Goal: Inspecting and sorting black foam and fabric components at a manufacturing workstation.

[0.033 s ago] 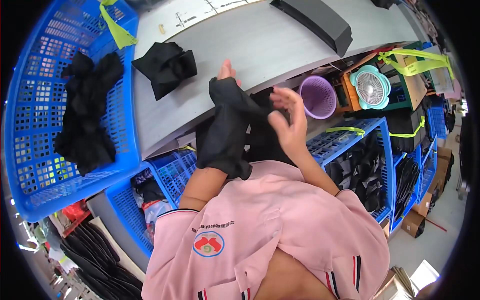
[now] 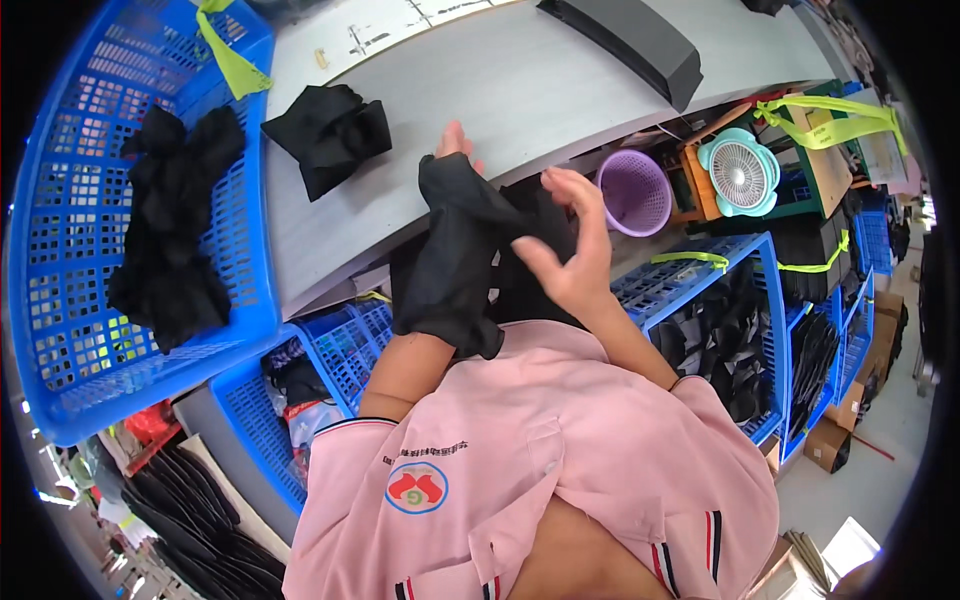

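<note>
A loose black fabric tube (image 2: pixel 445 260) covers my left forearm from near the elbow to the hand. Out of its far end come the fingertips of my left hand (image 2: pixel 453 142), stretched out beside the table's front edge; the palm is hidden in the cloth. A fold of the fabric runs out to the right. Beside that fold my right hand (image 2: pixel 580 255) is open, fingers raised and thumb pointing left at the cloth. Whether the thumb touches it I cannot tell. A crumpled black fabric piece (image 2: pixel 330 138) lies on the grey table (image 2: pixel 490 80), left of my left hand.
At the left stands a blue plastic basket (image 2: pixel 250 285) with black fabric pieces inside. A dark folded panel (image 2: pixel 630 45) rests at the table's far right. Beyond my right hand are a purple basket (image 2: pixel 635 193), a teal fan (image 2: pixel 740 173) and a blue crate (image 2: pixel 770 300) of black pieces.
My right hand has shifted a little to the left, its thumb now nearer the fabric fold. My left hand and the tube on it look the same.
</note>
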Demonstrator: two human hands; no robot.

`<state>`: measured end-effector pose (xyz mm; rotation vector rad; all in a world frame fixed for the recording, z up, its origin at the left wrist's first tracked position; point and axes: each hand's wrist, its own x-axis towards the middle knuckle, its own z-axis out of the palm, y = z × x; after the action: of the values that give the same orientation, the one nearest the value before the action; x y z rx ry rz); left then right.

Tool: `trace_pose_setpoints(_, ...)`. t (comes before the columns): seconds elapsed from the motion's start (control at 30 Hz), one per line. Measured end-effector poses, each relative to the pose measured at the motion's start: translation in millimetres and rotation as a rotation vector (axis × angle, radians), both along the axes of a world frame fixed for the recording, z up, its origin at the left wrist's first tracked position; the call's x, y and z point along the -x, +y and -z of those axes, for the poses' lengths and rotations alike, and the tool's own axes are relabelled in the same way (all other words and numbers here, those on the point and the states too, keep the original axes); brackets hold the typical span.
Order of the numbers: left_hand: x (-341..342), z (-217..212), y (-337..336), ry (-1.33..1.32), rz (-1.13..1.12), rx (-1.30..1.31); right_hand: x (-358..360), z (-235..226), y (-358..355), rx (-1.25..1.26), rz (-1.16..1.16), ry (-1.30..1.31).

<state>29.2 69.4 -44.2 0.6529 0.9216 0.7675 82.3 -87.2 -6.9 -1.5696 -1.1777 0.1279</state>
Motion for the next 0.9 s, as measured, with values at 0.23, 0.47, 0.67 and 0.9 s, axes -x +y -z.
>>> trace_pose_setpoints(0.23,2,17,-42,-0.162,0.109,0.122,7,-2,27,-0.185,0.110,-0.395)
trace_pose_setpoints(0.47,12,60,-24,0.126,0.265,-0.228,-7,11,15,0.015,0.095,-0.547)
trace_pose_setpoints(0.67,65,69,-33,0.127,0.409,-0.451,-24,-4,-8,-0.156,-0.229,1.243)
trace_pose_setpoints(0.9,101,71,-78,0.116,0.601,-0.785,-33,14,7,-0.282,-0.252,1.704)
